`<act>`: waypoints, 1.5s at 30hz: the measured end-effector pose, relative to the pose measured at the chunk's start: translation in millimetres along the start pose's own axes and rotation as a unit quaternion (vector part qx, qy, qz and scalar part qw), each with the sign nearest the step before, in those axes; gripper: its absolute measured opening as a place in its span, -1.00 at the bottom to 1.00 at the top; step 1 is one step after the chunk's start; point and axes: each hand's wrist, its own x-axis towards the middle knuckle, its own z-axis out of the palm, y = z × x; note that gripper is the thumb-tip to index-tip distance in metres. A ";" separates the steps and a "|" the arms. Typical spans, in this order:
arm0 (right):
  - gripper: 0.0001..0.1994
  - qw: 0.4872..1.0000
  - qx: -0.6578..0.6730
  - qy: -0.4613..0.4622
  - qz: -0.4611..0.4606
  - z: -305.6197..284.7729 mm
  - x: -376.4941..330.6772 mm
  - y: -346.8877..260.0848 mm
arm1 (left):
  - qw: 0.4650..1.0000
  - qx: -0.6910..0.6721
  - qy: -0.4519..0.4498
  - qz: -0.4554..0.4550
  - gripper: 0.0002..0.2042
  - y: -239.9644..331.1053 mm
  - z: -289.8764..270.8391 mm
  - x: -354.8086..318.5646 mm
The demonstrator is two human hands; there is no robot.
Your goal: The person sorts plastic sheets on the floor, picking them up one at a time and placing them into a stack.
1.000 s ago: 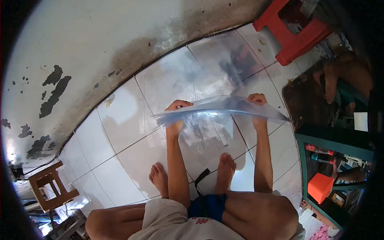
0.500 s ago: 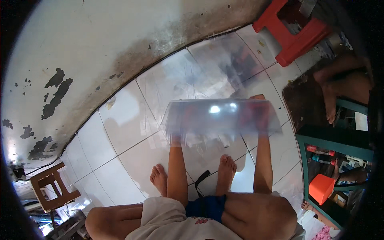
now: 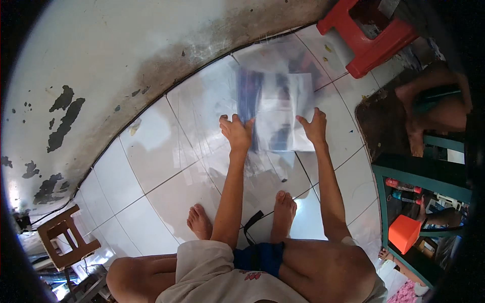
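Observation:
A stack of clear plastic sheets [image 3: 275,113] lies flat over the floor tiles in front of me, with whitish glare across it. My left hand [image 3: 237,134] is at the stack's left edge, fingers spread and thumb pointing in toward the plastic. At the right edge, my right hand [image 3: 314,129] has its thumb and fingers apart, the thumb reaching over the sheets. Neither hand is closed around the plastic; whether the fingertips press on it is hard to tell. More thin transparent film [image 3: 202,131] lies beneath and left of the stack.
A stained wall [image 3: 151,45] curves along the far left. A red plastic stool [image 3: 361,43] stands at the far right, a brown stool [image 3: 65,235] at the left. On the right, another person's bare leg [image 3: 415,126] shows near a green shelf [image 3: 380,207] holding an orange box [image 3: 404,234].
Half a second ago both hands held the plastic up, bent over and hiding them. Now it lies flat farther away, and my hands show open at its two sides.

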 end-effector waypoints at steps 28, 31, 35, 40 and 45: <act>-0.38 0.946 0.294 -0.123 0.050 2.2 -64.4 -21.8 | 0.902 -0.420 -0.100 0.009 -0.72 -42.4 -66.1 -9.0; -0.39 0.966 0.221 -0.095 0.099 -20.2 -32.0 37.4 | 0.859 -0.487 -0.159 -0.022 -0.73 -19.1 -81.4 -12.6; -0.43 0.964 0.165 0.070 -0.195 -77.1 26.1 -50.2 | 0.839 -0.518 -0.165 -0.024 -0.76 -43.4 -119.3 -14.8; -0.61 0.891 0.277 -0.282 -0.222 -96.8 73.2 -121.0 | 0.829 -0.522 -0.196 -0.048 -0.73 -60.3 -123.2 -15.8; -0.77 0.937 0.083 -0.208 -0.270 -104.8 53.5 -179.0 | 0.802 -0.541 -0.209 -0.147 -0.65 -71.5 -111.5 -22.4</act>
